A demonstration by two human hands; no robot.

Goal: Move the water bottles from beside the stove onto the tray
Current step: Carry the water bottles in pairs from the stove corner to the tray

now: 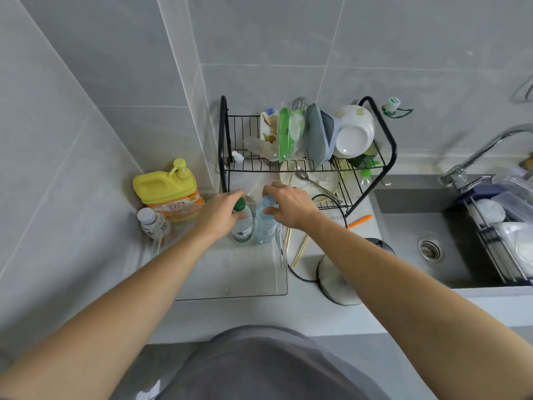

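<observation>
In the head view, the person is standing at a grey counter (245, 316) and is reaching forward with both arms. The left hand (220, 215) is gripping a clear bottle with a green cap (240, 223) near its top, and its fingers are curling around the neck. The right hand (291, 207) is holding a pale blue water bottle (264, 226) at its upper part; the fingers (271, 211) are pinching the bottle from both sides. The two bottles are standing upright, just beside each other, at the far side of a transparent tray (230, 284) that is lying on the counter. Their bases seem to be inside the tray's far edge, but the clear wall makes this hard to confirm.

At the far left corner of the tray, a third bottle with a white cap (151, 222) is standing near a yellow detergent jug (165, 190). I cannot tell if it is resting in the tray or just beside it. Behind the tray, a black dish rack (305, 157) is holding bowls and lids. To the right, a sink (418, 226) is taking up the counter, with a kettle (340, 272) between it and the tray.

As I judge it, the task is looking nearly finished: two bottles are being set down in the tray, and only the release is remaining. No stove is showing here, so I cannot say whether more bottles are waiting.
</observation>
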